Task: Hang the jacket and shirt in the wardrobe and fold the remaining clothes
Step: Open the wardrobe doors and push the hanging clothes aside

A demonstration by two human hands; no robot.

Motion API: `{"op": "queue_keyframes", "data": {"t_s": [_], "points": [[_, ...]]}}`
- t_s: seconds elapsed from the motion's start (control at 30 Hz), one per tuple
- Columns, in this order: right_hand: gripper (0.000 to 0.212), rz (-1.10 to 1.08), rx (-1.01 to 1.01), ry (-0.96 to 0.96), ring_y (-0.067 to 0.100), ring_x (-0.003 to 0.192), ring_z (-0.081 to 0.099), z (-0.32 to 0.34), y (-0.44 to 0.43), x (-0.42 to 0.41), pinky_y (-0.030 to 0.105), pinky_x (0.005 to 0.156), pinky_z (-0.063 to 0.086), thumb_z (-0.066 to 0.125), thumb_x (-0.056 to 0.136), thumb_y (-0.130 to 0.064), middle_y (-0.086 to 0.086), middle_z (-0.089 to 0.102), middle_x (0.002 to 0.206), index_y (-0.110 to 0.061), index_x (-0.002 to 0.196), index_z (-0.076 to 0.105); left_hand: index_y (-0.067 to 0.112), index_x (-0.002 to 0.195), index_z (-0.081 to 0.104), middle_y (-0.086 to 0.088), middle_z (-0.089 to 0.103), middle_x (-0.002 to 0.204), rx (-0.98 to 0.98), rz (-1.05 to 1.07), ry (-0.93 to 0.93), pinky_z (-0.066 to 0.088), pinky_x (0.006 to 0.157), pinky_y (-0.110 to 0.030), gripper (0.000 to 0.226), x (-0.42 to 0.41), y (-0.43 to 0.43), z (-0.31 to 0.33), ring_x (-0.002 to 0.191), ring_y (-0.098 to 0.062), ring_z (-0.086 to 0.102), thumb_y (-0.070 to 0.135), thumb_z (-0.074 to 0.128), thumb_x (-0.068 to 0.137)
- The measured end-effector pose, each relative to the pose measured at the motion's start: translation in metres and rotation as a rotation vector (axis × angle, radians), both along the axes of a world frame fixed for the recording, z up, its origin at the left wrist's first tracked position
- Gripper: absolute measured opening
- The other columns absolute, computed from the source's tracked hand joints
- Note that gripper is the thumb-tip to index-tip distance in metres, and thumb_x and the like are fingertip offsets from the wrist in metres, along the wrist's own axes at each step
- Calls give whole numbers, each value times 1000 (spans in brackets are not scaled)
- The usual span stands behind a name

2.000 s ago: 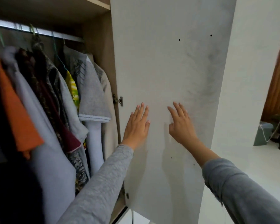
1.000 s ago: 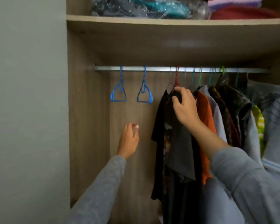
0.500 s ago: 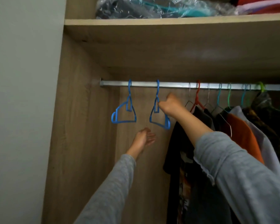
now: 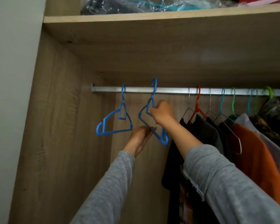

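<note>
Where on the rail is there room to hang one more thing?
The left end is roomiest: from the side wall to the wire hanger, the rail carries only the left blue hanger and the second blue hanger, which the right hand grips. Bare rail shows between that one and the wire hanger. Rightward, hooks and clothes crowd together.

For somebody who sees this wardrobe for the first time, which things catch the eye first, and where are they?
Two blue hangers stand out at the left end of the rail: the right hand grips the tilted hanger, the left hand touches its lower arm, and the second hanger hangs free. Further right, an orange garment glows among dark clothes.
</note>
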State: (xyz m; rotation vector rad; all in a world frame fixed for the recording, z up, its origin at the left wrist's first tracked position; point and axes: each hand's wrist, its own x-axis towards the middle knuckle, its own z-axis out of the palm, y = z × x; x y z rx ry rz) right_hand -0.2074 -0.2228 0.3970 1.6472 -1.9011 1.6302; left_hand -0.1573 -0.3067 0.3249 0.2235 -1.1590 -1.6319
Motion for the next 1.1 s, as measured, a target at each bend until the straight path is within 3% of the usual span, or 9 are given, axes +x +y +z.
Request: {"op": "queue_keyframes", "data": {"t_s": [0.1,0.2,0.3,0.4,0.5,0.73,0.8,0.93,1.1], "points": [[7,26,-75,-12,17,64,49,-6,9,0,27,47,38,47,89,-11,9,51,92,-9,95,47,-4,78,57,-13,62,78,-38,14,4,56,65,-16,23,1,2,1,72,-14,64,-10,40,92],[10,11,-68,10,15,63,47,-16,16,-2,26,47,33,49,89,-16,7,51,87,-10,96,46,-4,87,55,-13,60,81,-62,0,-36,56,70,-20,20,3,7,-6,65,-12,66,-12,38,92],[12,-10,65,37,19,67,53,-25,24,-2,26,51,39,48,86,-20,9,56,86,-9,92,48,-8,110,50,-16,59,95,-52,-8,-84,49,83,-28,26,5,9,-17,79,-18,63,-17,35,90],[11,-29,271,31,20,62,55,-36,41,3,26,50,44,47,88,-18,7,55,74,-7,90,49,-11,115,49,-22,59,104,-35,-2,-139,57,70,-24,30,10,14,-34,81,-22,62,-19,37,89],[17,26,452,-64,18,54,54,-54,63,10,28,52,49,45,90,-10,8,55,63,-6,74,50,-14,118,50,-28,58,113,-34,-2,-202,57,62,-18,32,18,22,-54,82,-23,63,-18,40,88],[14,40,510,-154,16,58,57,-121,92,22,26,49,50,46,91,-8,11,62,77,-10,78,51,-1,94,57,-11,65,83,-12,-17,-279,55,65,-19,21,49,62,-119,65,-14,67,-15,43,90],[12,71,516,-155,15,58,58,-145,100,25,25,51,51,45,93,-10,10,63,76,-10,85,53,-1,95,56,-8,66,78,18,7,-304,55,61,-17,20,58,73,-140,58,-11,66,-16,43,90],[24,65,497,-198,18,60,57,-190,120,36,27,54,50,46,96,-14,4,59,67,-16,73,48,1,88,51,-10,57,79,120,48,-390,53,50,-16,21,77,104,-177,42,-5,62,-18,43,88],[29,30,380,-213,21,57,59,-225,155,50,30,56,51,47,96,-18,6,55,70,-18,67,40,9,109,38,-7,57,78,177,41,-440,51,45,-17,15,100,142,-197,44,-6,63,4,45,96]]}}
